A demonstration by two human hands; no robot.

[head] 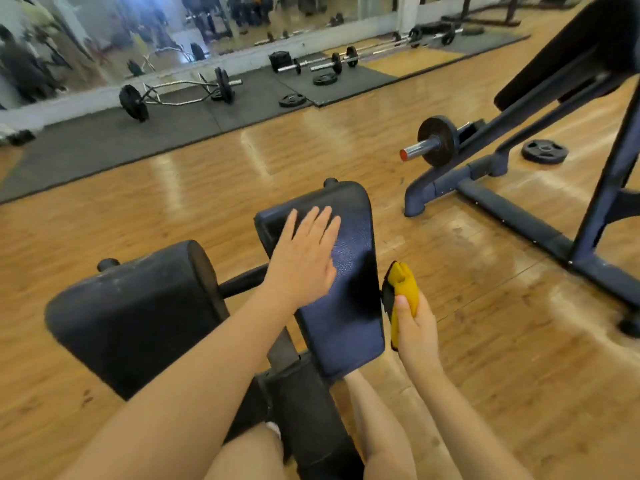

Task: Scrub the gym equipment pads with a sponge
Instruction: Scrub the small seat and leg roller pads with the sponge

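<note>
The left hand (304, 258) lies flat on the upper face of the dark blue textured vinyl pad (341, 299), fingers (320, 220) straight and close together, pressing near the pad's far left corner. Judged purpose: to steady the pad on its mount while the other hand works.

The right hand (414, 327) grips the yellow sponge with a dark scouring layer (401, 289), fingers curled round its lower half and thumb on top. The sponge is bent in the grip and its dark side touches or sits just beside the pad's right edge, about midway along. Judged purpose: to scrub the pad's side wall, which the top-face strokes would miss.

A second pad, a black rounded roller cushion (135, 313), sits to the left on the same black frame bar (242, 282). Its surface shows pale scuffing or dust and appears not yet cleaned.

A blue steel bench frame (512, 209) stands well apart on the wooden floor (173, 202).

No brand, label or writing is legible on any item.
</note>
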